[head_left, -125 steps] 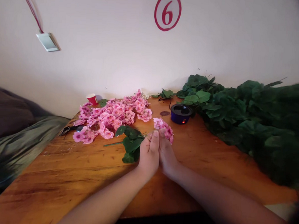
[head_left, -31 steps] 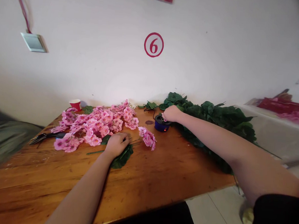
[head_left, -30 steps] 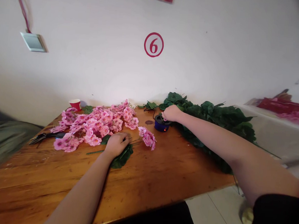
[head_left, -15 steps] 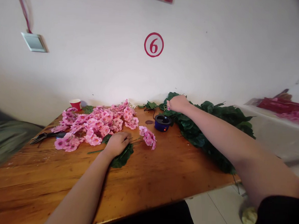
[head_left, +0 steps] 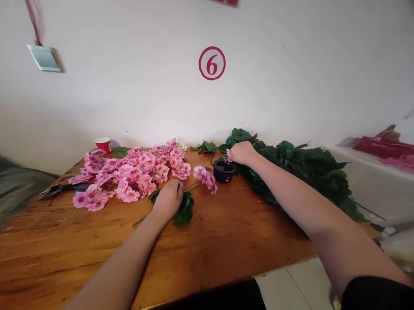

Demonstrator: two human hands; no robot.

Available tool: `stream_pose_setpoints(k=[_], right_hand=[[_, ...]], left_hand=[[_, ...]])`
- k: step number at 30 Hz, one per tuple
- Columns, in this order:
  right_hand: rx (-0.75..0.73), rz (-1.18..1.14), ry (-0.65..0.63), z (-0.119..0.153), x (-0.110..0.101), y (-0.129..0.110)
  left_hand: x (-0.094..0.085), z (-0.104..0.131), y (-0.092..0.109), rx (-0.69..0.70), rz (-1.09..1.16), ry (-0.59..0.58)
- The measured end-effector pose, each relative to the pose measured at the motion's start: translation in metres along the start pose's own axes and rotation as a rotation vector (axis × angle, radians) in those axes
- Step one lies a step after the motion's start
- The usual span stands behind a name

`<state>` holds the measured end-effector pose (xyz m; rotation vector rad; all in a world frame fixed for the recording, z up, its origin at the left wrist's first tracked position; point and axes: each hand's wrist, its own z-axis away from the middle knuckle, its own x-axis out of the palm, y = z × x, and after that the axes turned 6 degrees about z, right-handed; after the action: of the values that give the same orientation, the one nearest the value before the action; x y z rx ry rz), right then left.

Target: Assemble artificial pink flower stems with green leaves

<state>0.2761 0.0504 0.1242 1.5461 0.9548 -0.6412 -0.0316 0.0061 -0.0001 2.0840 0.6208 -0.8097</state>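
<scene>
My left hand (head_left: 169,198) is closed around the stem of an artificial flower just over the table. Its pink bloom (head_left: 206,179) points right toward a small dark blue electric pot (head_left: 223,171) with a lit red light. Green leaves (head_left: 184,210) of that stem stick out on both sides of my fingers. My right hand (head_left: 242,153) is pinched just above the pot's rim, beside the leaf pile. Something small and thin shows at its fingertips, too small to name.
A heap of pink artificial flowers (head_left: 136,171) covers the left of the wooden table (head_left: 200,262). Green leaves (head_left: 304,168) are piled at the right. A red paper cup (head_left: 103,145) and black-handled tool (head_left: 59,190) lie left. The wall (head_left: 144,85) borders the back.
My right hand has come down from the leaf pile to the pot's rim. My left hand has shifted slightly up and right with the flower, its bloom now nearer the pot.
</scene>
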Motion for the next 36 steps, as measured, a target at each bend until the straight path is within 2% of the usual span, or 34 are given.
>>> stream_pose_setpoints(k=[4, 9, 16, 19, 23, 25, 28, 33, 36], right_hand=[[-0.042, -0.001, -0.007, 0.001, 0.008, -0.008], [-0.068, -0.011, 0.000, 0.000, 0.004, -0.012], [-0.096, -0.018, -0.011, -0.001, 0.001, -0.027], [-0.071, -0.034, 0.013, 0.003, -0.005, -0.029], [0.039, -0.075, 0.070, 0.015, -0.015, -0.032], [0.126, -0.195, 0.129, 0.026, -0.015, -0.041], [0.220, -0.557, 0.205, 0.045, -0.007, -0.068], [0.170, -1.068, 0.183, 0.065, 0.028, -0.122], [0.172, -1.237, 0.166, 0.067, 0.051, -0.137]], left_hand=[[0.012, 0.003, -0.009, 0.004, -0.058, -0.044], [0.013, 0.001, -0.014, 0.067, -0.066, -0.101], [0.013, 0.002, -0.015, 0.077, -0.068, -0.108], [0.014, 0.003, -0.016, 0.071, -0.105, -0.104], [0.015, 0.004, -0.016, 0.072, -0.112, -0.091], [0.015, 0.006, -0.015, 0.075, -0.108, -0.085], [0.014, 0.008, -0.012, 0.092, -0.092, -0.085], [0.011, 0.011, -0.004, 0.116, -0.022, -0.129], [0.011, 0.012, -0.002, 0.131, 0.033, -0.124]])
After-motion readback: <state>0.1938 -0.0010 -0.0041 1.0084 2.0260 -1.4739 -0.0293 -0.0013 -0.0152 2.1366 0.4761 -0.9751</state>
